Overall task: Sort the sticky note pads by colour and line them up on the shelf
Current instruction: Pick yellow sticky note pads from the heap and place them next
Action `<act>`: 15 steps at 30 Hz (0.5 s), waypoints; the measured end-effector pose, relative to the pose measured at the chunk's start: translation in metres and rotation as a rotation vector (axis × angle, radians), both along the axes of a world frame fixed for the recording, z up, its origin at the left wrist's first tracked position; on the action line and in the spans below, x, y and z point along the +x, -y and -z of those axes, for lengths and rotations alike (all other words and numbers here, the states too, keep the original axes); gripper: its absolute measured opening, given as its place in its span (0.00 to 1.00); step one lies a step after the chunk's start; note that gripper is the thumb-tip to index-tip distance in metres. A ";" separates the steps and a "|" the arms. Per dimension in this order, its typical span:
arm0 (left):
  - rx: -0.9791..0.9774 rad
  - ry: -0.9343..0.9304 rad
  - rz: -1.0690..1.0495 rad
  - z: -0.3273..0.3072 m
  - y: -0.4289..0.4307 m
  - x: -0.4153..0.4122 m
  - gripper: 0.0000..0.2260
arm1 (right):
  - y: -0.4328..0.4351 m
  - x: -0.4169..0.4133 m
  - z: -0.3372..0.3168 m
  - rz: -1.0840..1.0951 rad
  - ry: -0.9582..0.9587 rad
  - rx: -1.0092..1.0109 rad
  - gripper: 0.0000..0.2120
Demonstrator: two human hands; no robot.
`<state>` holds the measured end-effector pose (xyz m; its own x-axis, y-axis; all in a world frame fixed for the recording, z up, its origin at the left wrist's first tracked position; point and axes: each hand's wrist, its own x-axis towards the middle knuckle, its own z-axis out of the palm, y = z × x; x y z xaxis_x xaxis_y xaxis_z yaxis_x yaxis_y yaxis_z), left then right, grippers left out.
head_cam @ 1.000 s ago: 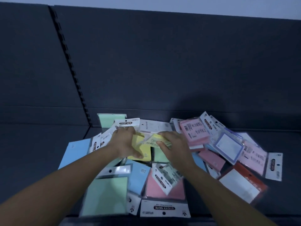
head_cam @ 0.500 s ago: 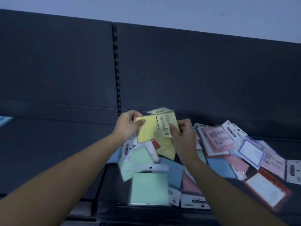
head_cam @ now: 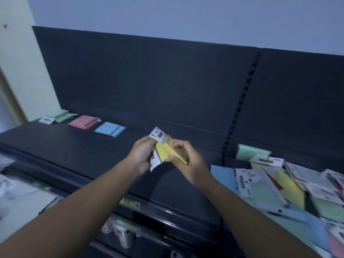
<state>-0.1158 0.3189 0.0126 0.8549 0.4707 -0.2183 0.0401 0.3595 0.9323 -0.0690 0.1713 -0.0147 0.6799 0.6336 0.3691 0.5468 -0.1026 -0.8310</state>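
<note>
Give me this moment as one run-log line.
left hand: grips yellow pads | right hand: grips same | shelf row: green pads, pink pads, blue pads | pile: unsorted, right

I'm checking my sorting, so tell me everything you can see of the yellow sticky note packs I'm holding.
The yellow sticky note packs are a few flat pads in glossy clear wrap with white printed header cards. They are held tilted above the dark shelf, off its surface. The left hand grips the header-card side; the right hand pinches the opposite edge. Their exact number is unclear.
</note>
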 end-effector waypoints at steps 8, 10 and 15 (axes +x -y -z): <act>0.009 -0.048 -0.062 0.013 -0.095 -0.042 0.08 | -0.093 -0.007 0.001 -0.089 -0.299 -0.109 0.32; 0.065 -0.120 0.003 0.014 -0.110 -0.041 0.08 | -0.111 -0.003 0.004 -0.128 -0.386 -0.136 0.28; -0.367 -0.046 0.052 0.023 -0.147 -0.024 0.17 | -0.150 0.020 0.012 0.070 -0.609 0.073 0.07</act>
